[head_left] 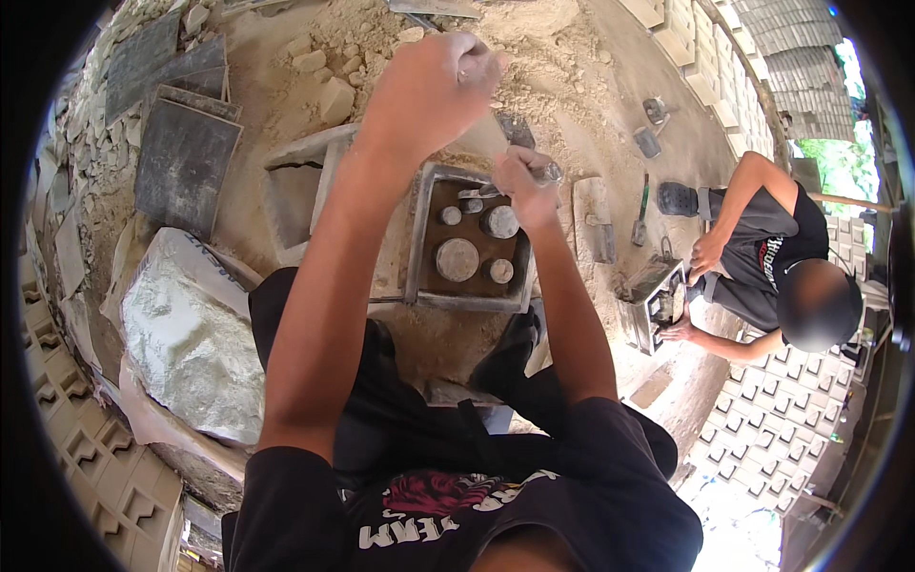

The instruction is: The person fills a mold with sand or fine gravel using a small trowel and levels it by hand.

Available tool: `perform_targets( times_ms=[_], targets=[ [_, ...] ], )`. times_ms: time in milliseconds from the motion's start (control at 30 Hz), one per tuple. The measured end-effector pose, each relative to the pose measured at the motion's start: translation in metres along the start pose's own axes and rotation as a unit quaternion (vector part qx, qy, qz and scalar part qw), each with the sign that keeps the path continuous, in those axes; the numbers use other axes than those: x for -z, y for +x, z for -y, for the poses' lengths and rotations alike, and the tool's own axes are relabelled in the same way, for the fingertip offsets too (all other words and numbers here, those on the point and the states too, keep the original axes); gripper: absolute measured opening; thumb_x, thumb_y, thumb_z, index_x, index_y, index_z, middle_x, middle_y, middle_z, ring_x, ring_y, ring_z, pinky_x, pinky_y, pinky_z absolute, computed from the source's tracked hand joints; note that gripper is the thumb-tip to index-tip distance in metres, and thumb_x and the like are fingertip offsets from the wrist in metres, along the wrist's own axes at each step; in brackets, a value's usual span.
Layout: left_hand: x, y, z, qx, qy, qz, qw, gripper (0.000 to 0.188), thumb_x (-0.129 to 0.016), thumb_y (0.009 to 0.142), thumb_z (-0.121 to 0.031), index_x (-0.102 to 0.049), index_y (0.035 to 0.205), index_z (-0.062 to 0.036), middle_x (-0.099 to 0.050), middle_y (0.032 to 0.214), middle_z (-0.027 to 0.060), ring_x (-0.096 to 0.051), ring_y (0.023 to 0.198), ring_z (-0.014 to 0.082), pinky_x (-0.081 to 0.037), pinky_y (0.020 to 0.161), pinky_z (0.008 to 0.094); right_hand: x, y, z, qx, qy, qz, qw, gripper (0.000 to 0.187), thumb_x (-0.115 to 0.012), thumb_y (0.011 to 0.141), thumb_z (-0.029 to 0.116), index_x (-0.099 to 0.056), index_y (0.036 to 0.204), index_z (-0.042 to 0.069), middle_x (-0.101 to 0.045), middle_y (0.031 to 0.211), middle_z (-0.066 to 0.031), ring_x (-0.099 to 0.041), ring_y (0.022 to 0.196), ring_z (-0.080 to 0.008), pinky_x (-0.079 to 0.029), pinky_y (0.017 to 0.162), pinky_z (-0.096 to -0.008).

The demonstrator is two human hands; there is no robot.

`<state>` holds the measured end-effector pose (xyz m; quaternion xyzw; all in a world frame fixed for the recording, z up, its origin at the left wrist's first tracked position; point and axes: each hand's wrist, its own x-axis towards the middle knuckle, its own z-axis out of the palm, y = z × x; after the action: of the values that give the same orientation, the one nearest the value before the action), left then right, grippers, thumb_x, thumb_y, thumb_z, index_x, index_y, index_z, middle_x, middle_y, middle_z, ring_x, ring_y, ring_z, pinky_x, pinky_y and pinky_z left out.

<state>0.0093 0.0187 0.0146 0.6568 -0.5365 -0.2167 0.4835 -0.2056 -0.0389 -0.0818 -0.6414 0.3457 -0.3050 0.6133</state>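
A square metal mould frame (420, 238) lies on the sandy ground before me, filled with dark sand. Several round grey discs (457, 258) sit in the sand. My right hand (522, 183) hovers over the frame's far edge, closed around a small metal tool (549, 173) whose tip points down into the mould. My left hand (431, 88) is raised higher, over the far left of the frame, curled into a fist. A bit of pale grey shows between its fingers; I cannot make out what it is. My dark shoe (510, 351) rests at the frame's near side.
An empty grey frame (297, 183) lies left of the mould, with dark slabs (181, 162) beyond it and a white sack (191, 334) nearer me. At right another person (762, 257) crouches over a second mould (658, 303). Trowels (641, 205) lie between us. Patterned blocks (772, 419) are stacked at right.
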Motion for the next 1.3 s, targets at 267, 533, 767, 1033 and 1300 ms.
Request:
perform_targets(
  times_ms=[267,533,767,1033,1300],
  targets=[
    [0.002,-0.005,-0.006,0.025,-0.002,0.029,0.999,0.043,-0.061,0.092,-0.041,-0.067,0.108,-0.0012,-0.071,0.092,0.0179,-0.069,0.083,0.0304,-0.052,0.075,0.037,-0.015,-0.012,-0.007,0.094,0.184,-0.115,0.972,0.023,-0.057,0.093,0.004,-0.053,0.07,0.003,-0.048,0.064,0.0067,-0.037,0.053,-0.003,-0.028,0.048,-0.0227],
    [-0.006,0.002,-0.013,0.006,-0.022,0.022,1.0,0.042,-0.06,0.092,-0.039,-0.066,0.104,0.0001,-0.068,0.082,0.0157,-0.065,0.073,0.028,-0.05,0.069,0.0364,-0.023,0.003,-0.032,0.06,0.069,-0.118,0.989,0.033,-0.061,0.09,0.006,-0.044,0.062,0.007,-0.04,0.059,0.0084,-0.035,0.053,-0.0019,-0.023,0.046,-0.0242],
    [-0.001,0.001,-0.008,0.034,0.022,0.053,0.998,0.043,-0.061,0.092,-0.04,-0.065,0.105,0.0001,-0.069,0.085,0.0175,-0.067,0.078,0.0305,-0.05,0.071,0.0375,-0.055,-0.005,0.005,0.119,0.087,-0.193,0.97,0.03,-0.061,0.088,0.004,-0.046,0.063,0.008,-0.044,0.061,0.0076,-0.036,0.055,-0.0007,-0.025,0.046,-0.0236],
    [0.003,0.003,-0.007,0.02,-0.012,0.013,1.0,0.048,-0.061,0.092,-0.042,-0.065,0.111,0.0025,-0.071,0.093,0.0205,-0.07,0.087,0.0281,-0.052,0.077,0.0353,-0.057,-0.003,-0.019,0.101,0.149,-0.181,0.967,0.029,-0.062,0.09,0.008,-0.049,0.064,0.006,-0.045,0.063,0.0084,-0.038,0.057,-0.0006,-0.027,0.048,-0.0226],
    [-0.003,0.001,-0.012,0.027,0.007,0.018,0.999,0.045,-0.062,0.092,-0.038,-0.065,0.11,0.0027,-0.071,0.096,0.0198,-0.07,0.09,0.0315,-0.052,0.078,0.0364,-0.067,-0.001,-0.003,0.131,0.013,-0.16,0.978,0.026,-0.058,0.09,0.003,-0.052,0.066,0.002,-0.045,0.061,0.0068,-0.04,0.057,-0.0023,-0.03,0.049,-0.0238]
  ],
)
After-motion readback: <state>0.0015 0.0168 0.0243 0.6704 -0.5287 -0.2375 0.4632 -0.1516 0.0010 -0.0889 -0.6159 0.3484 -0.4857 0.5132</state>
